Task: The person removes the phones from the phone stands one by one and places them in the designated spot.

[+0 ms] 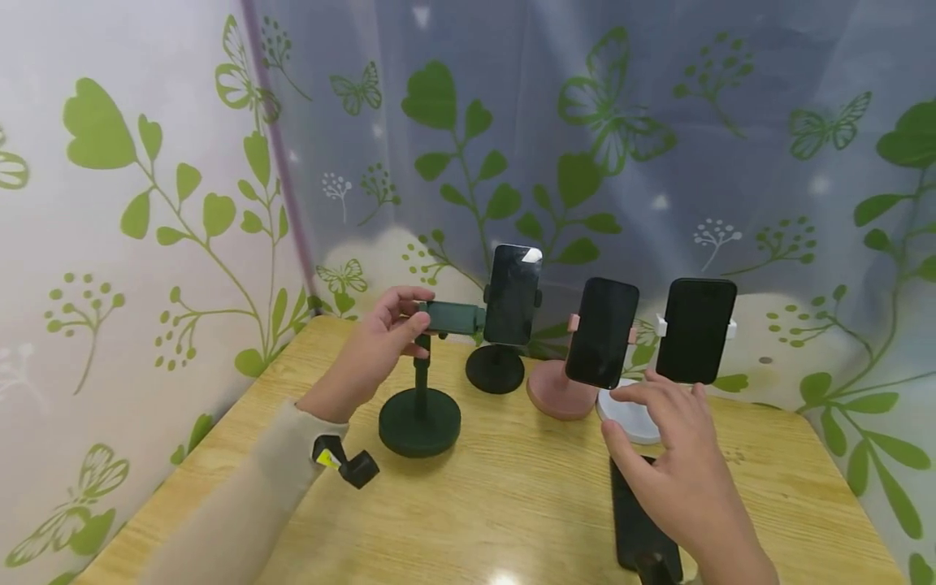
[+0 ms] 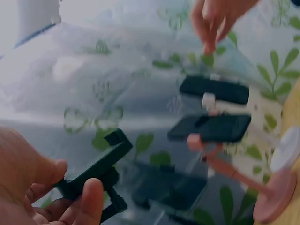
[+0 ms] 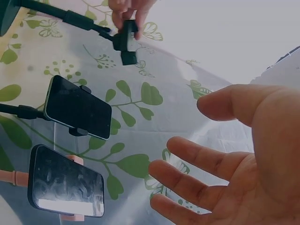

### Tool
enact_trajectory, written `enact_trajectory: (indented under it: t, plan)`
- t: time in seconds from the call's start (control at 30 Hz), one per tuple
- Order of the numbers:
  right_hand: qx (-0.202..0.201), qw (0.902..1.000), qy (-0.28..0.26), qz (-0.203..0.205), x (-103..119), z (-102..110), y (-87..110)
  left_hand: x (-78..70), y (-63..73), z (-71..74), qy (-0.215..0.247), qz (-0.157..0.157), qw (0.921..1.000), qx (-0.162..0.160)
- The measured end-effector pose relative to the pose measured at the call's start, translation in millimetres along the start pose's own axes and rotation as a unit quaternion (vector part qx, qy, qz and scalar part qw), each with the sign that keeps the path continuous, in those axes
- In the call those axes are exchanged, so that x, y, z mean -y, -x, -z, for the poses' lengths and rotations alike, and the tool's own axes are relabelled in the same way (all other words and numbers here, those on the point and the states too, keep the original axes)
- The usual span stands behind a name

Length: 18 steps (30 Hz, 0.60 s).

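My left hand (image 1: 380, 337) grips one end of the clamp on a dark green phone stand (image 1: 420, 424), thumb in front and fingers behind. No phone sits in this clamp (image 2: 96, 166); the left wrist view shows it tilted between thumb and fingers. My right hand (image 1: 676, 455) hovers over the right side of the table, fingers spread, holding nothing. In the right wrist view its fingers (image 3: 201, 187) and thumb stand well apart. Under the right hand a dark phone (image 1: 643, 520) lies flat on the table, partly hidden by the hand.
Behind stand a black stand (image 1: 495, 370), a pink stand (image 1: 559, 390) and a white stand (image 1: 629, 418), each holding an upright phone. The wooden table (image 1: 468, 504) meets a leaf-patterned curtain (image 1: 512, 146) at the back. A small camera (image 1: 347, 463) is strapped to the left wrist.
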State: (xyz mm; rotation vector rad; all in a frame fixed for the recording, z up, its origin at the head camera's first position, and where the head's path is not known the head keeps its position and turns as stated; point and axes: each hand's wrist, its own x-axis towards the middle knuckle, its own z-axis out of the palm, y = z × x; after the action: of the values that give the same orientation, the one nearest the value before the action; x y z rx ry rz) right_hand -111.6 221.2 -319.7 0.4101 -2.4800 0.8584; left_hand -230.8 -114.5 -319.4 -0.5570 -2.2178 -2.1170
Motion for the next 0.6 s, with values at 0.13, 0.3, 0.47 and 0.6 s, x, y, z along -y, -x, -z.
enact_trajectory:
  t: [0.13,0.3,0.47,0.6]
  plan:
    - [-0.003,1.0,0.0,0.002,-0.8,-0.2,0.0,14.0,-14.2,12.8,0.001,0.003,0.9986,-0.053]
    - [-0.007,0.9999,-0.005,0.011,-2.4,-1.3,-0.9,36.6,-34.5,22.7,0.019,0.0,0.9902,-0.138]
    - [-0.007,0.9999,-0.003,0.014,-3.7,-0.9,-2.3,55.6,-63.5,29.2,0.037,-0.013,0.9819,-0.185]
    - [0.006,1.0,-0.001,-0.002,-3.8,0.0,-1.8,64.6,-76.9,33.0,0.04,-0.01,0.9805,-0.192]
